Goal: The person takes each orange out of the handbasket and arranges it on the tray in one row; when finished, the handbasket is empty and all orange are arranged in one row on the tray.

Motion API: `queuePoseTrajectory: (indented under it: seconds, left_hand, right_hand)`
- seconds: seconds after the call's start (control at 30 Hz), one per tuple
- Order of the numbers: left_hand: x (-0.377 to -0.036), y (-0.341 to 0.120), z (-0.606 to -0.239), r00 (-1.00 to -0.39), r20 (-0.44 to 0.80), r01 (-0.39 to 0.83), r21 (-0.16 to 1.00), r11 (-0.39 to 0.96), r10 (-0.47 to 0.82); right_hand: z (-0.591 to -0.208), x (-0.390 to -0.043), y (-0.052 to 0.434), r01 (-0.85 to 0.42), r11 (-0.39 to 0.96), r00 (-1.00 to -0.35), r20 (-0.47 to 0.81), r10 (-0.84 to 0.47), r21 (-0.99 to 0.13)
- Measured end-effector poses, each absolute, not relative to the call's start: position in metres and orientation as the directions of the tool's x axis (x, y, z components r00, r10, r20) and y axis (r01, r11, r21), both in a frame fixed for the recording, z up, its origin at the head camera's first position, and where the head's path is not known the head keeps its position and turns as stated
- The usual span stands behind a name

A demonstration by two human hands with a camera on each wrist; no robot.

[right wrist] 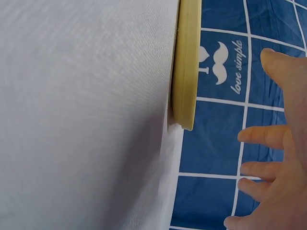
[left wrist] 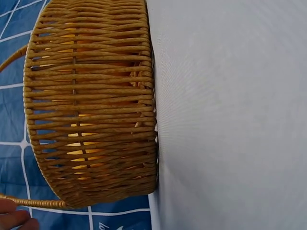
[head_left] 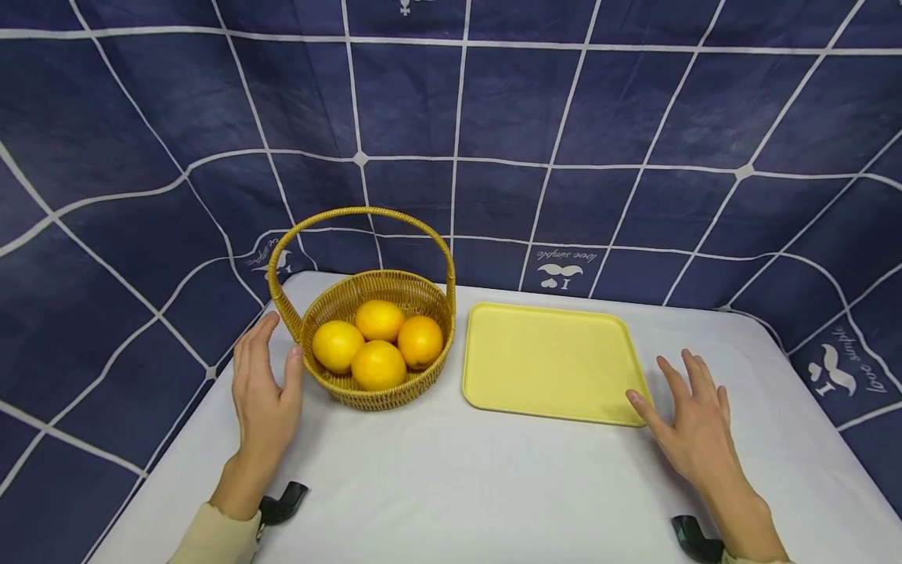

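Observation:
A woven wicker basket [head_left: 395, 392] with a tall hoop handle stands on the white table and holds several yellow-orange citrus fruits [head_left: 379, 364]. My left hand [head_left: 266, 384] hovers just left of the basket, fingers straight, thumb close to its wall, holding nothing. In the left wrist view the basket [left wrist: 91, 105] fills the left side, with fingertips [left wrist: 14, 218] at the bottom corner. A flat yellow tray [head_left: 550, 360] lies to the right of the basket. My right hand [head_left: 694, 419] is spread open beside the tray's near right corner. The right wrist view shows the tray [right wrist: 187, 62] edge-on and my spread fingers [right wrist: 268, 136].
The white tablecloth [head_left: 458, 486] covers the table, with its bare near half between my hands. A dark blue cloth with white grid lines [head_left: 493, 141] hangs behind and drapes around both sides. Black wrist-camera mounts [head_left: 282, 501] sit at my forearms.

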State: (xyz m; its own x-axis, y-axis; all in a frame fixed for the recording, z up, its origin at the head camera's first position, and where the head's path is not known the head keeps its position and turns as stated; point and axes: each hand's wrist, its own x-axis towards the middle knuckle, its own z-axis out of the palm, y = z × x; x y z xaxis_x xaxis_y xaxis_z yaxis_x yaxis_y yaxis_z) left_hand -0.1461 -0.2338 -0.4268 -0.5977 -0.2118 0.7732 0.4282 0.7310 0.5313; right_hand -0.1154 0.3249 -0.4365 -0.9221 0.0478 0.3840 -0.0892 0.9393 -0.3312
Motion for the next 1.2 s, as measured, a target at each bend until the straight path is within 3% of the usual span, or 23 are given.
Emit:
queuePoseTrajectory:
  seconds: [0.3,0.43,0.8,1.2]
  left_hand:
    - [-0.147,-0.241,-0.433,-0.814,0.539,0.285,0.694,0.662,-0.214]
    - [-0.150,-0.244,-0.437,-0.872,0.459,0.279,0.755,0.593,-0.174]
    - [-0.163,-0.251,-0.446,-0.937,0.334,0.277,0.890,0.362,-0.105]
    - [-0.170,-0.252,-0.453,-0.967,0.249,0.224,0.934,0.277,-0.060]
  right_hand:
    - [-0.440,-0.113,0.324,-0.098,0.933,-0.924,0.380,0.044,-0.346]
    - [-0.441,-0.112,0.324,-0.106,0.933,-0.920,0.389,0.039,-0.345]
    - [-0.443,-0.114,0.325,-0.128,0.927,-0.914,0.406,0.028,-0.352]
    - [-0.444,-0.116,0.326,-0.143,0.921,-0.906,0.422,0.025,-0.363]
